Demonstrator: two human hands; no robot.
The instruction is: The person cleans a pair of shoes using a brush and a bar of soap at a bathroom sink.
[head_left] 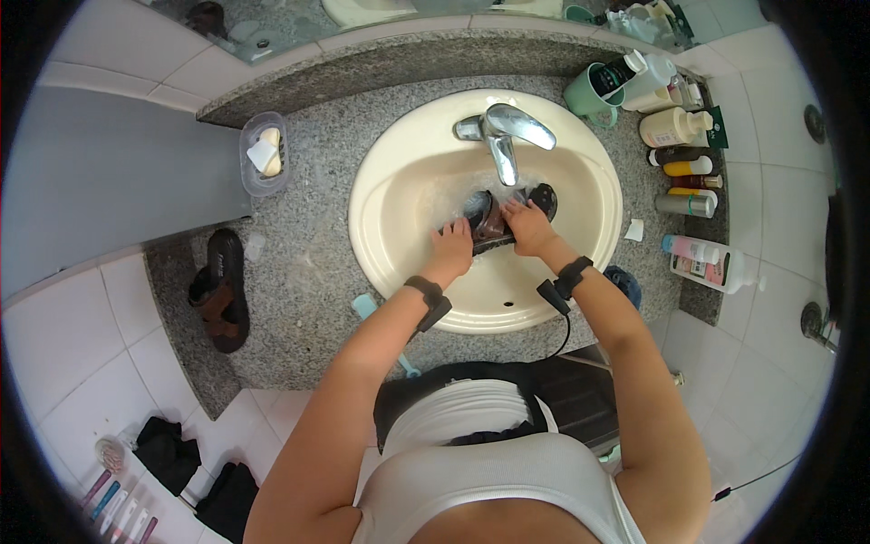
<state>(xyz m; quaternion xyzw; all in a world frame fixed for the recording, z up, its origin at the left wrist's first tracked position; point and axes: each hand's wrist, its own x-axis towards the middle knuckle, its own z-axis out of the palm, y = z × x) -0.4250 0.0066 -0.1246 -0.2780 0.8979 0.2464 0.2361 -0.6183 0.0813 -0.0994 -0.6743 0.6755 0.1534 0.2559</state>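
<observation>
A dark slide sandal with a brown strap (492, 223) lies in the cream sink basin (390, 227), under the chrome faucet (504, 150). Water splashes over it where the stream lands. My left hand (451, 251) grips the sandal's left end, its fingertips over the edge. At the other end my right hand (529, 228) holds it close to the dark rounded tip, fingers bent over the strap side. The undersides of both hands are hidden. A matching sandal (225, 295) rests on the granite counter at the left.
A light blue brush (365, 306) lies by the sink's lower left rim. A clear soap dish (264, 154) stands at the upper left. Along the right are a green cup (594, 93), bottles (675, 127) and a dark blue cloth (623, 286).
</observation>
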